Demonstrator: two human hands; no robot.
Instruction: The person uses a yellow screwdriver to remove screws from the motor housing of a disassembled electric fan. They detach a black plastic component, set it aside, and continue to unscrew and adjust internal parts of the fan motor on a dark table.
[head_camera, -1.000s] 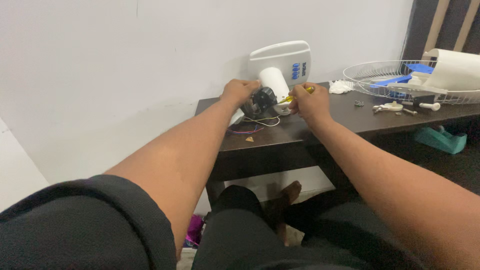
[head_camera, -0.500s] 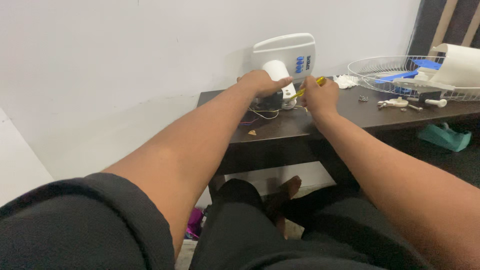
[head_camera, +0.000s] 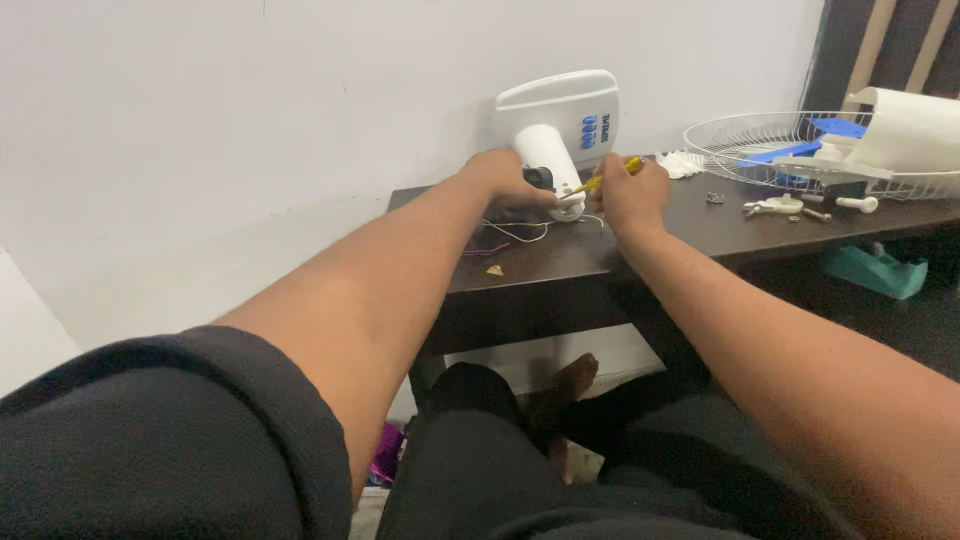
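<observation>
Head view, seated person working at a dark table (head_camera: 640, 262) set against a white wall. The left hand (head_camera: 497, 178) is closed around the white fan motor housing (head_camera: 560, 125), steadying it near its lower neck; the housing stands on the far middle of the table, tilted, its control panel with blue buttons facing right. The right hand (head_camera: 630, 195) grips a yellow-handled screwdriver (head_camera: 602, 180), whose shaft points left toward the small end of the housing, just beside the left hand's fingers. Loose thin wires (head_camera: 520, 233) trail from the housing across the table toward the near left edge. To the right lie a white wire fan guard (head_camera: 800, 150) holding blue fan blades (head_camera: 800, 150), and near it small screws and fittings (head_camera: 790, 208).

For sound work at this step, the tip should probably sit square in the screw head before any turn is made, with the left hand bracing the housing against the twist. Keeping the wires out from under the housing would likely avoid pinching them. Whether the tip is seated in a screw cannot be told from this view.
</observation>
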